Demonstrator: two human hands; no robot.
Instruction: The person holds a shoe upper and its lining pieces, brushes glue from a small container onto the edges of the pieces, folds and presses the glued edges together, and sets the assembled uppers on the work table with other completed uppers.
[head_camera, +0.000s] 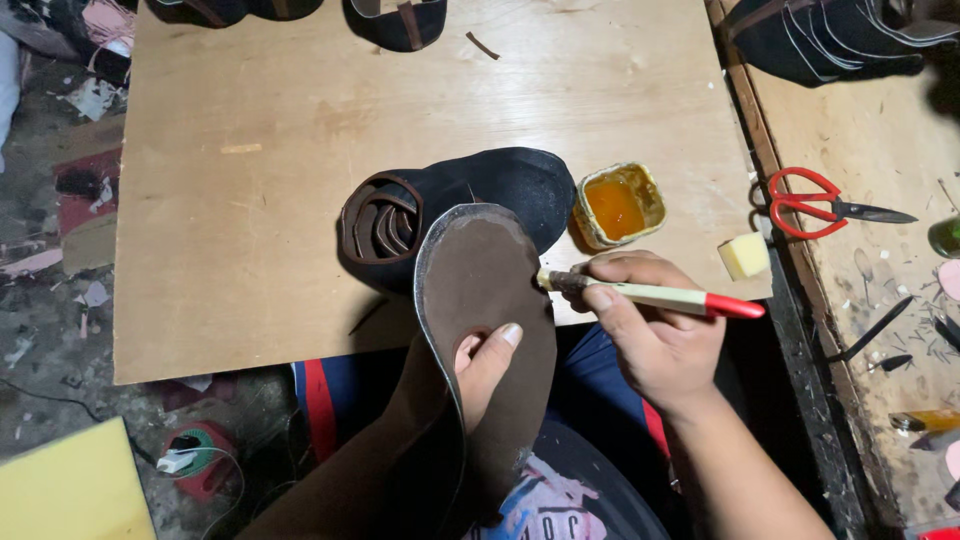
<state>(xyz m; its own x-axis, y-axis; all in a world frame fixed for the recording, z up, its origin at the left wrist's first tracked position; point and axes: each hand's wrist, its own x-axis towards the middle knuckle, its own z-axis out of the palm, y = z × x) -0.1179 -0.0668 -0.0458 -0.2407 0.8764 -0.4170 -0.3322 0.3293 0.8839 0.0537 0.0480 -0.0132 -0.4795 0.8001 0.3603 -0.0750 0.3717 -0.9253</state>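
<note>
Left hand (478, 365) grips the brown sole (487, 300) tilted up before the glue pot (618, 204), presenting its edge to the brush (650, 295) pinched in right-hand (650, 335) fingers.

Board: a pale plywood board (250, 200) is laid flat as the work surface.
Shoe: a black shoe (460, 205) is set near the front edge of the board.
Pot: a small pot of orange glue (620, 203) is placed just beside the shoe.
Block: a yellow foam block (744, 255) is seen at the board's right edge.
Bench: red-handled scissors (820, 205) are laid on the bench (880, 140) to the right.
</note>
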